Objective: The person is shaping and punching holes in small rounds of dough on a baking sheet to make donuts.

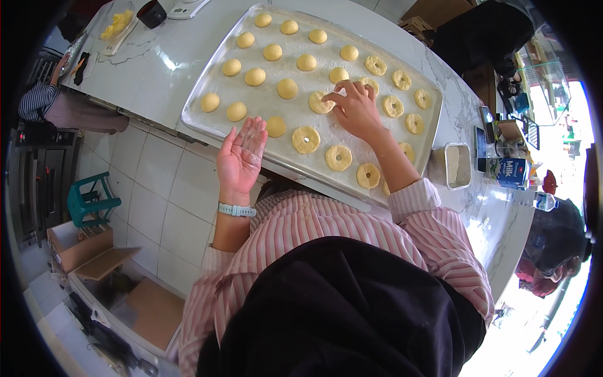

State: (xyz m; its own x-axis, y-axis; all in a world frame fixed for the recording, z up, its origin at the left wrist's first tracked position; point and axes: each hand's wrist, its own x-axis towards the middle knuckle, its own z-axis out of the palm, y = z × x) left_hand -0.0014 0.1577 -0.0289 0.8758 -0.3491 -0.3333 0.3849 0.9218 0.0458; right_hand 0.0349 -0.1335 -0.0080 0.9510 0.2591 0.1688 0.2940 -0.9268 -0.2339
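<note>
A large metal tray [207, 129] lies before me, bearing several smooth round dough balls [287, 88] on its left and flattened dough rings [338, 158] on its right. My right hand [357, 110] hovers over the middle of the tray, fingers bent and thumb apart from the index finger. Its thumb tip is at a dough ring [318, 104], partly covered by the hand; whether they touch I cannot tell. My left hand [244, 154] is palm up at the tray's near edge, floury, open and holding nothing. Beside it sits a slightly flattened dough ball [275, 127].
The tray rests on a marble-patterned counter [151, 81]. A rectangular metal pan [456, 165] stands right of it, near a blue milk carton [512, 173]. Yellow stuff sits on a scale [118, 41] at far left. A green stool [93, 200] and cardboard box [94, 257] are on the floor.
</note>
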